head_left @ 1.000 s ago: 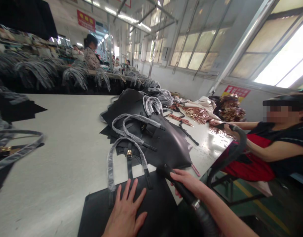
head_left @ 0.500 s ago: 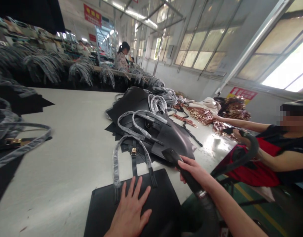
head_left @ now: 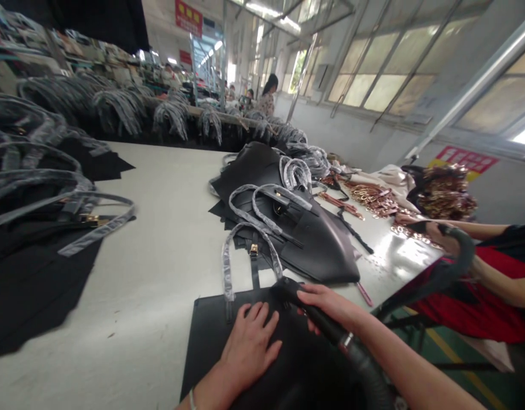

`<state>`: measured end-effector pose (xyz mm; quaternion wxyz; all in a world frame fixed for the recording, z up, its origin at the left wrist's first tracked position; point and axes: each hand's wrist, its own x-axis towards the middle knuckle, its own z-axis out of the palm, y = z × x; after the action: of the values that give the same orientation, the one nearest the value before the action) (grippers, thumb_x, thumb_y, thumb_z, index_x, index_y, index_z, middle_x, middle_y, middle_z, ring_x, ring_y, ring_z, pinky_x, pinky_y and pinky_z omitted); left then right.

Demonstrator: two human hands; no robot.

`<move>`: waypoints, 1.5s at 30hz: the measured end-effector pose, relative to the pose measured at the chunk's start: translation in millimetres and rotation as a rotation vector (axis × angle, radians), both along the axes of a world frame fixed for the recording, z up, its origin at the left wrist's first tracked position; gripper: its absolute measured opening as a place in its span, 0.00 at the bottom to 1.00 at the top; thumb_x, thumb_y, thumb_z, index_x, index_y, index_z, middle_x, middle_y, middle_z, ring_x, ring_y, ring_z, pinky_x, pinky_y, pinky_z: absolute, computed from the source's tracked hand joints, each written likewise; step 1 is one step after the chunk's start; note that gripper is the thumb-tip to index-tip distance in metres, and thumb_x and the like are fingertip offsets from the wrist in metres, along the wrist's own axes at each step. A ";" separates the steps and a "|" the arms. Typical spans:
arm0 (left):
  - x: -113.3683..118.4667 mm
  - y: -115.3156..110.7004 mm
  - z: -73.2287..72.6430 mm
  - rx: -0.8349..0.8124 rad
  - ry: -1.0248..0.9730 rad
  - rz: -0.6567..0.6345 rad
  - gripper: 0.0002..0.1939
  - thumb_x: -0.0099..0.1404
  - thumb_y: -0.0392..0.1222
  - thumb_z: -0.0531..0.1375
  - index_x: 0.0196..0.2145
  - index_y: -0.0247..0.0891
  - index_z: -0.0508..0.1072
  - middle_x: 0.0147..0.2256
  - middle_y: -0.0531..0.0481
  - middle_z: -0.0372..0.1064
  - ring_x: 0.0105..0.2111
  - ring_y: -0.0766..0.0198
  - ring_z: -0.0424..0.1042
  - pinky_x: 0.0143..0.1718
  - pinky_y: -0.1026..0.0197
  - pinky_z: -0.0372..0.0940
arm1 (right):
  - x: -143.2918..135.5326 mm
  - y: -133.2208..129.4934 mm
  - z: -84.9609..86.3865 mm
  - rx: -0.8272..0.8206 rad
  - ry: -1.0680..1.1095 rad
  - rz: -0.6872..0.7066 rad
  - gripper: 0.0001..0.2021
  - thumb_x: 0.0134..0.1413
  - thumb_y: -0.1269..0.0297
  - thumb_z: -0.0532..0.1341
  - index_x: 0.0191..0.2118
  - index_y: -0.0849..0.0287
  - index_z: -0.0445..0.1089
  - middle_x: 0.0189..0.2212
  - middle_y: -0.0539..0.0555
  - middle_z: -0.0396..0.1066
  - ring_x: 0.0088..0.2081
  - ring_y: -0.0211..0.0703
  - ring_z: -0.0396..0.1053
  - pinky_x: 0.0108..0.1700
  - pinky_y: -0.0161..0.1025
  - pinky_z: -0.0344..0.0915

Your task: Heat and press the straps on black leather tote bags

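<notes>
A black leather bag piece (head_left: 215,347) lies flat in front of me, with a plastic-wrapped handle (head_left: 227,273) arching from its far edge and a strap with a gold buckle (head_left: 254,249) beyond it. My left hand (head_left: 251,336) rests palm down on the leather, thumb apart and fingers slightly bent, holding nothing. Gripped in my right hand (head_left: 326,304) is a black hand-held nozzle (head_left: 320,322) on a ribbed hose (head_left: 367,364). Its tip is over the bag piece's far edge, by the base of the handle; whether it touches cannot be seen.
Stacked black bag pieces (head_left: 331,250) with wrapped handles lie just beyond. Another pile (head_left: 40,273) is on the left of the pale table (head_left: 160,239). A co-worker's hand (head_left: 444,236) holds a similar hosed tool beside brown straps (head_left: 373,199) at right. A pink tool (head_left: 365,294) lies nearby.
My right hand has brought the nozzle left and nearer, from beside the bag piece to over its far edge. The spread fingers of my left hand have drawn in. The view has turned left.
</notes>
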<state>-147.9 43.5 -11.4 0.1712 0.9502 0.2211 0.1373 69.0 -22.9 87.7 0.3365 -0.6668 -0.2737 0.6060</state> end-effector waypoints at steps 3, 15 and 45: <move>-0.8 -0.4 0.7 -0.010 -0.016 -0.001 0.25 0.67 0.56 0.51 0.58 0.45 0.63 0.58 0.41 0.60 0.58 0.51 0.57 0.59 0.42 0.49 | 5.7 -8.0 6.0 -0.053 0.006 0.035 0.16 0.54 0.53 0.62 0.42 0.60 0.66 0.26 0.50 0.72 0.17 0.35 0.70 0.17 0.30 0.67; -17.0 -14.2 -11.9 -0.005 -0.047 0.023 0.22 0.68 0.47 0.53 0.58 0.41 0.63 0.63 0.41 0.54 0.62 0.51 0.53 0.62 0.47 0.51 | -24.7 3.7 10.0 0.091 -0.141 -0.015 0.22 0.56 0.54 0.62 0.55 0.55 0.62 0.31 0.48 0.71 0.20 0.33 0.70 0.21 0.29 0.67; -69.5 50.7 -0.8 -0.012 -0.013 0.288 0.25 0.64 0.45 0.58 0.58 0.41 0.61 0.57 0.46 0.59 0.51 0.52 0.59 0.50 0.52 0.63 | -72.1 10.4 0.7 0.006 -0.059 0.185 0.21 0.55 0.53 0.62 0.50 0.59 0.65 0.29 0.50 0.71 0.19 0.34 0.70 0.20 0.30 0.66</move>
<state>-217.4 94.2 -12.1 0.1569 0.9067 0.3551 0.1651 -3.1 -12.5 88.4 0.2728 -0.6553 -0.3458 0.6137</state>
